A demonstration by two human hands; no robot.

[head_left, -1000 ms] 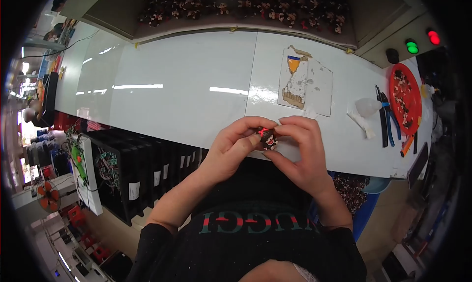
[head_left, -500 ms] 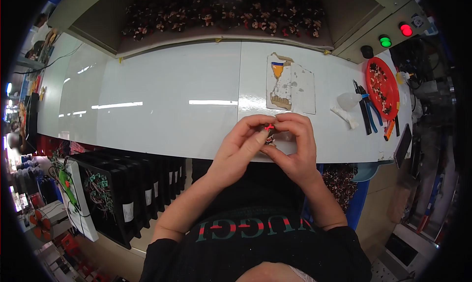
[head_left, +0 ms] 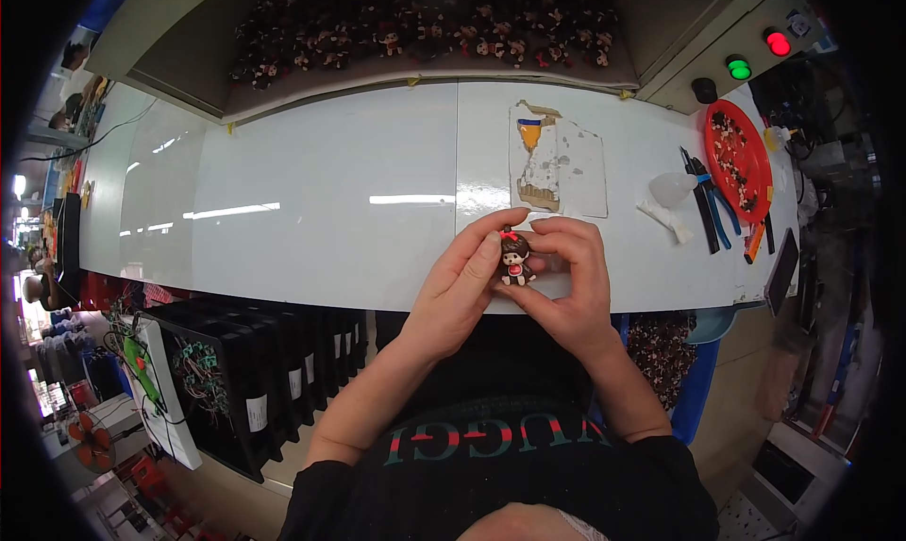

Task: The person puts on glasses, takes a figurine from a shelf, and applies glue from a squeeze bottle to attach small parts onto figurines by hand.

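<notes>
A small toy figurine (head_left: 515, 260) with brown hair, a red bow and a red bib faces up between my hands, just over the table's front edge. My left hand (head_left: 461, 281) grips its left side, the thumb pressed along it and the fingers behind. From the other side, my right hand (head_left: 578, 281) curls round it, with the bent fingers by the head and the thumb near the feet. Its right fingertips are partly hidden behind the figurine.
A worn sheet (head_left: 559, 168) lies on the white table (head_left: 321, 163). At right are a white squeeze bottle (head_left: 672, 190), pliers (head_left: 717, 211) and a red tray (head_left: 766, 159) of small parts. Many figurines (head_left: 425, 31) fill the booth behind; a blue bin (head_left: 696, 380) stands below right.
The figurine has turned so that its face and front now show, where before my left thumb and fingers covered most of it. Both hands stay in nearly the same place.
</notes>
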